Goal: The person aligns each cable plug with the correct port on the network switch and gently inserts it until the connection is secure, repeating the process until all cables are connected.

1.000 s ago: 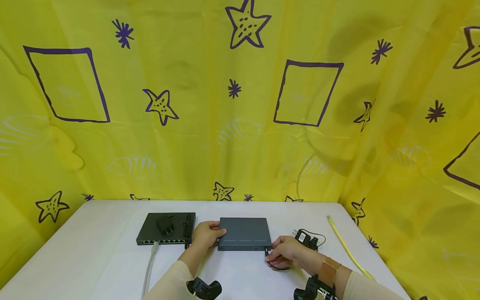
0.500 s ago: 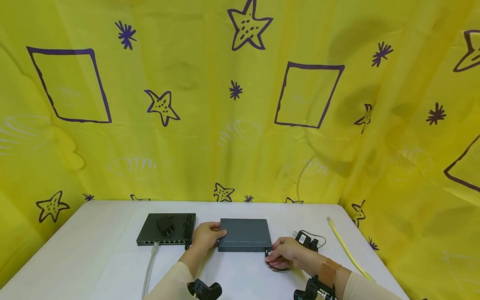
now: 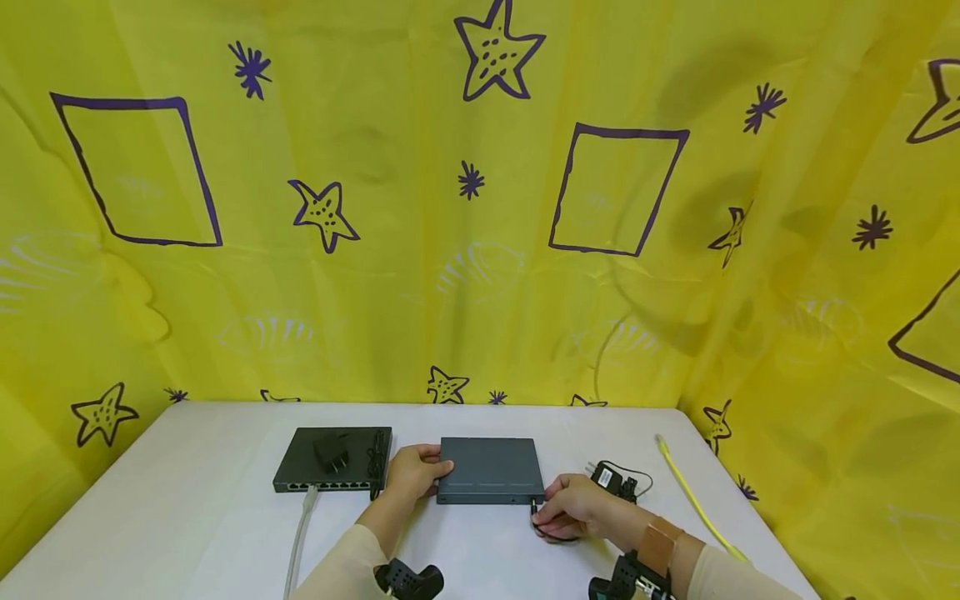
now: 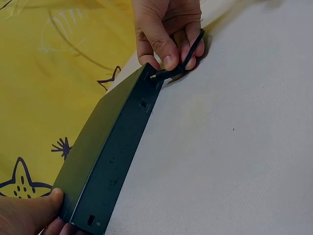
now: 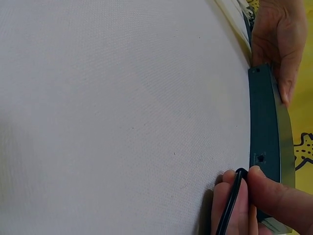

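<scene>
A dark grey flat network switch [image 3: 489,471] lies on the white table in the middle of the head view. My left hand [image 3: 411,471] grips its left edge, thumb on top and fingers lower down the side. At the near right corner, my right hand [image 3: 573,504] pinches a black power plug [image 4: 168,73] between thumb and fingers. In the left wrist view the plug's metal tip is right at the round socket in the switch's near side. Its black cord [image 5: 229,205] curves back across the right fingers, which partly hide the plug in the right wrist view.
To the left lies a second black switch [image 3: 296,467], with a power adapter [image 3: 330,450] on top and a grey cable [image 3: 300,533] at its front. Right of my right hand are another adapter [image 3: 606,476] and a yellow cable [image 3: 697,504]. A yellow curtain [image 3: 390,292] hangs behind.
</scene>
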Demonstrator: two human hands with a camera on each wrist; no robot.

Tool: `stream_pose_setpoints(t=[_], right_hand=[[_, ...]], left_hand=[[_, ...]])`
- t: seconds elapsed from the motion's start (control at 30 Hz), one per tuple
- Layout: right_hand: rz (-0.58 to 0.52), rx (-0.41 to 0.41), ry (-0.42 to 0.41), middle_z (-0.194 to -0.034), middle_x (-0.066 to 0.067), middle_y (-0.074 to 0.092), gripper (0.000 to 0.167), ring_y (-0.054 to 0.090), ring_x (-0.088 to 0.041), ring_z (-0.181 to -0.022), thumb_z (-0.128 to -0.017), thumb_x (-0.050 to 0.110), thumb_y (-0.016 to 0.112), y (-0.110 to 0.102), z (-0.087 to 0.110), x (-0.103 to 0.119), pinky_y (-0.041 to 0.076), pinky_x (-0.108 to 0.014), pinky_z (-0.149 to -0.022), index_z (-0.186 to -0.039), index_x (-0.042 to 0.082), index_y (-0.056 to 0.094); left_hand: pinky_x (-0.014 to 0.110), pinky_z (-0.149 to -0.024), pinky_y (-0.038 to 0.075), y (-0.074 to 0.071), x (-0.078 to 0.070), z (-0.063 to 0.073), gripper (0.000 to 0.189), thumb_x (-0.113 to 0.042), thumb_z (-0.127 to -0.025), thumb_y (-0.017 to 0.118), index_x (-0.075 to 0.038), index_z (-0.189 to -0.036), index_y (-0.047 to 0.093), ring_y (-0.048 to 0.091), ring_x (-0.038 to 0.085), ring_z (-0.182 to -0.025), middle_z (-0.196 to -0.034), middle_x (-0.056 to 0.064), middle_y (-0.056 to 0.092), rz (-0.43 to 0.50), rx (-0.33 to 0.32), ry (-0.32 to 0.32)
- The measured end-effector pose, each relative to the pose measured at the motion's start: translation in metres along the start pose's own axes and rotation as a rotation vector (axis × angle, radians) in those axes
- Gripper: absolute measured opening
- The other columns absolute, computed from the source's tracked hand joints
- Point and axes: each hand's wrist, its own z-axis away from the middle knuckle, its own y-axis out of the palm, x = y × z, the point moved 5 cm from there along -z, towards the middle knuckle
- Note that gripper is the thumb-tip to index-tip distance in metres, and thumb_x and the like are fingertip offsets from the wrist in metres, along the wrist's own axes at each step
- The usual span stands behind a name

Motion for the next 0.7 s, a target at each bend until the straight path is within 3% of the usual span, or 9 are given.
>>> stream_pose_setpoints(t=[0.7], right_hand=[[-0.008, 0.047, -0.014, -0.069, -0.010, 0.070, 0.029, 0.067, -0.015, -0.056, -0.077, -0.013, 0.072, -0.0020, -0.0027, -0.0018, 0.056, -0.022, -0.052, -0.093, 0.000, 0.051]], left_hand=[[0.031, -0.065, 0.059, -0.0001, 0.0016, -0.0019, 0.041, -0.006, -0.082, 0.078, 0.005, -0.120, 0.066, 0.063, 0.014, -0.078, -0.108, 0.018, 0.070, 0.025, 0.017, -0.018]])
